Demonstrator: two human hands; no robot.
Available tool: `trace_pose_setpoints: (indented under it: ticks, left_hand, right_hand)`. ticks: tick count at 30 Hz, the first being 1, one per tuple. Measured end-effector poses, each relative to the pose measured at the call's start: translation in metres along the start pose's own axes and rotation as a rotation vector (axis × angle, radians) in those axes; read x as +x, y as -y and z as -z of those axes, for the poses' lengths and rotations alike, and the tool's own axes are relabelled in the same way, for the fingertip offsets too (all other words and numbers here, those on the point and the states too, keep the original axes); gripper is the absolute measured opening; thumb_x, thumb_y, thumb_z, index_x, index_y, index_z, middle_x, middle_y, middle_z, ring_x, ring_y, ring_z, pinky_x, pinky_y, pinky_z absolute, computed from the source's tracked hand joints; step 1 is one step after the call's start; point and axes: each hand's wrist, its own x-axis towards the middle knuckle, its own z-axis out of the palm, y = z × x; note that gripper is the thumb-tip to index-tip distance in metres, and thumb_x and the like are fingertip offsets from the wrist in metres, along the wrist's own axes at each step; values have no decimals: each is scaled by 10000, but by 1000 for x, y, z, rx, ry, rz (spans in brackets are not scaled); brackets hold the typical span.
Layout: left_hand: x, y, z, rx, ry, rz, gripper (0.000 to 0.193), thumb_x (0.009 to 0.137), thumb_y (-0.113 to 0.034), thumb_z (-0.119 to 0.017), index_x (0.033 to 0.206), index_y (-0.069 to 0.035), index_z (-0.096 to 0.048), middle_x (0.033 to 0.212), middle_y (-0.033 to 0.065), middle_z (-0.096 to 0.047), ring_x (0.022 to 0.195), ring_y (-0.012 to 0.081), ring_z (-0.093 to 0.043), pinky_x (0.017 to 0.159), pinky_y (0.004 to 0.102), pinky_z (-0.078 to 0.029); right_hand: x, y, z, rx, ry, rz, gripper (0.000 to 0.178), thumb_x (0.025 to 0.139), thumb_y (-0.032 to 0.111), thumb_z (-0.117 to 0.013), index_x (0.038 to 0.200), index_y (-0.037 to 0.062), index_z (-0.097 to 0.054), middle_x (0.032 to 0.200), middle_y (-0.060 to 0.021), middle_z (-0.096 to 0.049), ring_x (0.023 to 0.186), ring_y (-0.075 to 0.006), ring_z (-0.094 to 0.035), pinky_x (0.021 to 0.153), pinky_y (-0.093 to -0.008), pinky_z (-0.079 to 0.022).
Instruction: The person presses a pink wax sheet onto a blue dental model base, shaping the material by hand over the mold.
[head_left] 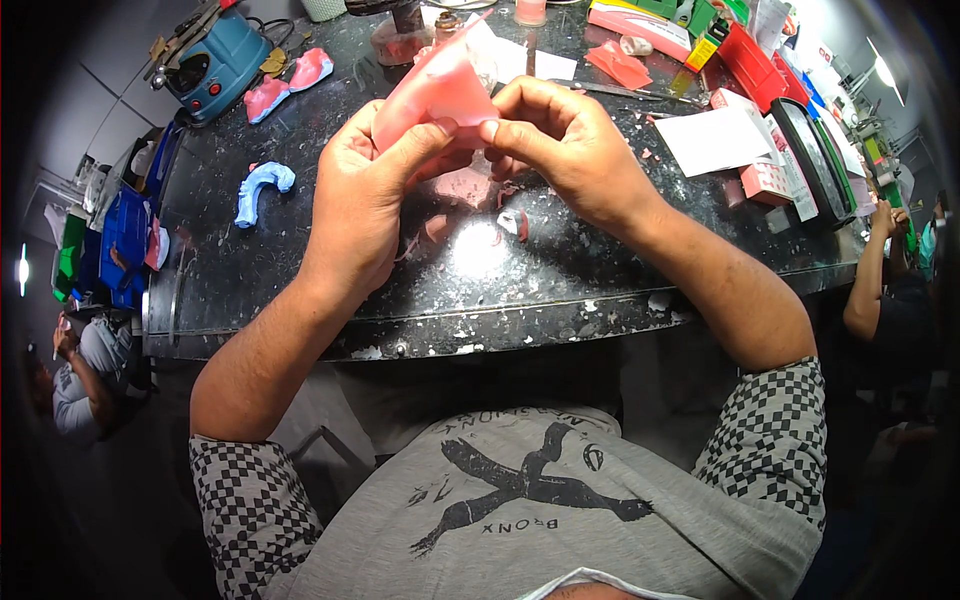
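A thin pink wax sheet [437, 92], bent and standing tilted up, is held above the dark table. My left hand [365, 175] grips its lower left part, thumb on the near face and the fingers mostly hidden behind. At the sheet's lower right corner, the thumb and fingers of my right hand [565, 145] pinch the edge. Below my hands lie pink wax scraps [435, 230] and a small white and pink piece [513, 222]. To the left rests a blue U-shaped dental piece [262, 190].
A blue machine [215, 72] stands at the far left, beside pink and blue dental pieces [268, 98]. White paper [710, 140], boxes [768, 182] and a red tray [748, 65] lie at the right. The chipped table edge [520, 330] runs before me; other people sit at both sides.
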Motion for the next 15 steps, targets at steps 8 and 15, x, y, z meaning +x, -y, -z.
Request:
trace_pose_setpoints:
  ticks: [8,15]
  left_hand:
    - [2,-1,-3,-36,25,24,249,913,-141,-642,1087,26,-580,1034,121,-661,957,185,-665,862,313,-539]
    - [4,-5,1,-103,-13,71,420,862,-215,-708,1162,38,-559,1130,128,-610,1072,181,-591,937,350,-483]
  right_hand:
    - [1,7,3,7,-37,-29,206,909,203,-677,898,2,-635,771,-30,-656,647,-67,-610,612,-216,-515]
    - [1,10,9,-41,-33,-14,203,900,196,-682,863,1,-638,761,-30,-650,654,-65,-608,617,-218,-516]
